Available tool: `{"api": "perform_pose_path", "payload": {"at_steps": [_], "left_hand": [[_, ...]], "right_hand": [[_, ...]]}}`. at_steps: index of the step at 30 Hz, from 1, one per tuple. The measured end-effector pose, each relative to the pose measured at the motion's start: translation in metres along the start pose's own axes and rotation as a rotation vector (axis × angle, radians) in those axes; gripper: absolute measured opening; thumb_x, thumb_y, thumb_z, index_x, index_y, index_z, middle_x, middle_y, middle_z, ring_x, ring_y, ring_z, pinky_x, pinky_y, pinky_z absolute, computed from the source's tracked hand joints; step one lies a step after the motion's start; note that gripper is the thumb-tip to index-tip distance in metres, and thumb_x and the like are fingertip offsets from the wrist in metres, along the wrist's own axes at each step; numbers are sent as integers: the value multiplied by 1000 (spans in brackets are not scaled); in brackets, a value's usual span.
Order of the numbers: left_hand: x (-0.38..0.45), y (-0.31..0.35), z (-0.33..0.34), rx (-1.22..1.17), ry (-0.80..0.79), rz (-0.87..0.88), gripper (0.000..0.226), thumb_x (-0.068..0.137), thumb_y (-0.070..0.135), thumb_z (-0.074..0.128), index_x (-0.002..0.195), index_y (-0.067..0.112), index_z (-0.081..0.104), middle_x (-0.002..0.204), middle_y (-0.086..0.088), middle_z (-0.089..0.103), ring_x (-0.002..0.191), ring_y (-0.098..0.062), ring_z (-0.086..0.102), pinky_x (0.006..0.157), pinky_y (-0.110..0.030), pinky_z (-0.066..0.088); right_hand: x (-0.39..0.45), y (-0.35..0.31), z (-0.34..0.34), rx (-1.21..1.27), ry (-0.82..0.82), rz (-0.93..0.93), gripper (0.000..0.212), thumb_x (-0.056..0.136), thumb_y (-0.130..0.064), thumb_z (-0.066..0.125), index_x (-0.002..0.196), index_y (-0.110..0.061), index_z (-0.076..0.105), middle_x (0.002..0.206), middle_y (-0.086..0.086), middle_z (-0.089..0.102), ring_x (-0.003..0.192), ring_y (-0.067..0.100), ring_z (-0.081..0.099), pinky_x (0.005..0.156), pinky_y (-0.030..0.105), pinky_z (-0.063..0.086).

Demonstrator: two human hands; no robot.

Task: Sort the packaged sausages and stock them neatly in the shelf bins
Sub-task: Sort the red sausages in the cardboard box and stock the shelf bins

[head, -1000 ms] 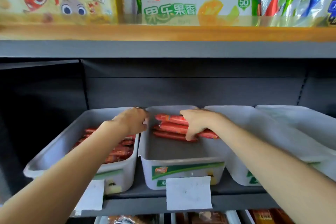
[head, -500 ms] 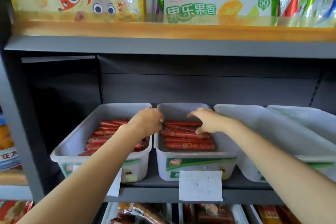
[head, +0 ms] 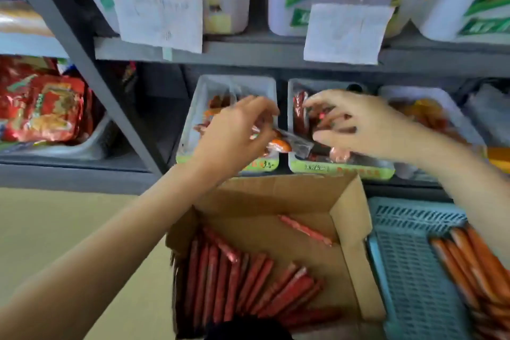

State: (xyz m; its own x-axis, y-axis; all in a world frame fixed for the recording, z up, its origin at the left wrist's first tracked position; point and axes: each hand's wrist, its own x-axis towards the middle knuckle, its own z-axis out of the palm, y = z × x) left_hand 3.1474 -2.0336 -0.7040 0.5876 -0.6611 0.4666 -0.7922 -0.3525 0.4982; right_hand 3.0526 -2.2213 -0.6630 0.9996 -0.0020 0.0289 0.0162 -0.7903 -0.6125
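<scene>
The left hand [head: 237, 130] pinches a clear-wrapped packet [head: 287, 143] between two bins; right hand [head: 358, 124] fingers spread wide (holding nothing) — a slip drops it into the gap.

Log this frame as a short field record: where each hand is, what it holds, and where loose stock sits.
view: head camera, blurred, looking down at the lower shelf
left hand: over the left lower bin, pinching a clear sausage packet
right hand: over the middle lower bin, fingers spread, no firm grip visible
cardboard box: on the floor below, open, holding rows of red sausages
blue crate: right of the box, holding orange sausages
upper bins: only their fronts show, paper labels hanging
</scene>
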Motion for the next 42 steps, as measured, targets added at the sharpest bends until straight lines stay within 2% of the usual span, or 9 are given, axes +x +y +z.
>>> {"api": "perform_pose_path", "payload": {"at_steps": [7, 10, 12, 19, 23, 25, 28, 35, 42], "left_hand": [[-129, -79, 117, 282, -780, -441, 45, 89, 24, 50, 132, 16, 42, 127, -8, 48, 118, -32, 49, 97, -39, 42], [-167, -97, 153, 381, -927, -724, 46, 94, 38, 43, 135, 17, 40, 138, -13, 34, 129, -40, 32, 103, -46, 35], [-180, -101, 169, 431, -987, -792, 50, 95, 45, 39, 136, 17, 42, 142, -15, 31, 130, -42, 28, 102, -46, 33], [-185, -96, 164, 373, -920, -670, 40, 95, 38, 42, 123, 13, 56, 145, -13, 22, 124, -38, 34, 100, -45, 38], [-195, -99, 162, 159, -953, -368, 29, 86, 15, 55, 114, 17, 62, 145, 0, 28, 129, -28, 33, 106, -35, 33], [-198, -101, 168, 90, -1020, -330, 38, 81, 6, 58, 118, 16, 60, 148, 0, 23, 134, -23, 31, 109, -30, 30], [-199, -100, 180, 113, -1081, -371, 44, 84, 7, 56, 127, 17, 55, 151, -2, 16, 133, -26, 36, 107, -33, 35], [-204, -75, 194, 393, -973, -501, 43, 95, 30, 38, 138, 32, 41, 148, -10, 23, 138, -33, 22, 115, -50, 7], [-204, -78, 198, 458, -988, -529, 60, 96, 37, 38, 149, 33, 10, 146, -16, 25, 129, -35, 38, 114, -50, 13]], "right_hand": [[-18, 131, 196, -260, -529, 317, 59, 89, -26, 62, 140, -10, 37, 141, 11, 39, 133, 26, 37, 104, 27, 29], [-34, 175, 240, -305, -596, 520, 70, 93, -24, 57, 150, -16, 17, 154, 17, 17, 142, 31, 21, 112, 30, 23], [-40, 189, 255, -415, -585, 544, 71, 93, -19, 54, 150, -18, 11, 152, 14, 21, 139, 33, 24, 112, 34, 26], [-49, 199, 259, -447, -555, 421, 77, 87, -1, 53, 149, -21, 12, 147, 6, 35, 131, 28, 40, 97, 34, 39], [-68, 182, 257, -245, -738, 241, 87, 85, -33, 67, 150, -28, 10, 158, 0, 11, 145, 29, 8, 117, 47, 15], [-79, 172, 265, -384, -866, 103, 92, 79, -43, 69, 150, -31, 11, 158, 1, -8, 145, 29, -5, 116, 53, 8], [-88, 172, 279, -570, -814, -47, 86, 78, -43, 68, 148, -30, 21, 155, 12, -19, 143, 39, -11, 114, 55, 2], [-80, 165, 293, -829, -784, -40, 95, 76, -47, 71, 149, -28, 14, 153, 25, -17, 139, 50, 7, 110, 60, 16], [-66, 200, 257, -809, -656, 275, 87, 79, -43, 70, 147, -24, 19, 154, 25, -5, 138, 50, 12, 111, 60, 17]]}}
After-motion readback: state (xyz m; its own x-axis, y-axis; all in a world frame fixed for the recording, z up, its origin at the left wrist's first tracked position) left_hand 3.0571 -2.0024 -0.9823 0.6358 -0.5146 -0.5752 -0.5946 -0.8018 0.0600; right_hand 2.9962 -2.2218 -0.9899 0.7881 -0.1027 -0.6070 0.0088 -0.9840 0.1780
